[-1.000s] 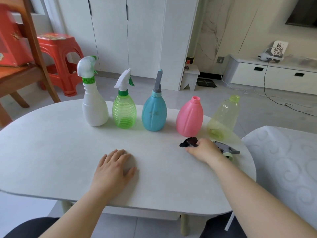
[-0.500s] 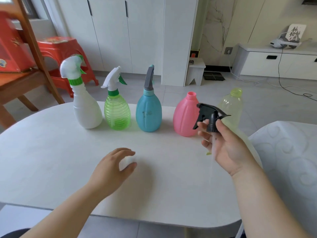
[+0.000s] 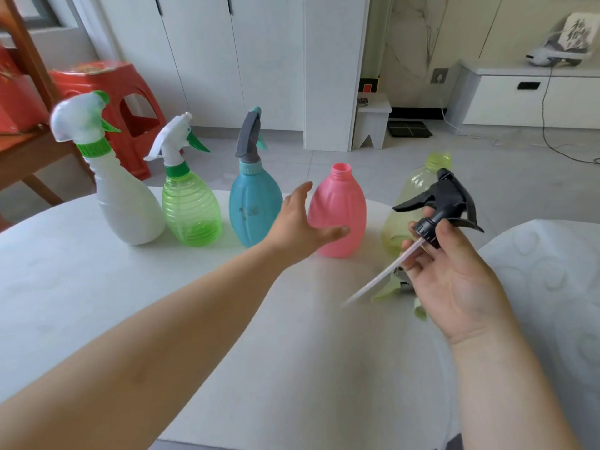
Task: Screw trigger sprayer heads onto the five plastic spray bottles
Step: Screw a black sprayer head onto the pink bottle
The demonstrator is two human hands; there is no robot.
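Black sprayer head [image 3: 444, 203] pinched in right hand [image 3: 454, 274]; left hand [image 3: 300, 228], fingers spread, seemingly touches pink bottle [image 3: 337, 212].

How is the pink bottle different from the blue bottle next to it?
The pink bottle has no sprayer, so its threaded neck is open; the blue bottle already wears a grey sprayer head. With that head on, the blue bottle stands taller than the pink bottle. The open left hand is next to the pink bottle, partly covering the blue bottle's side. Both stand upright on the white table.
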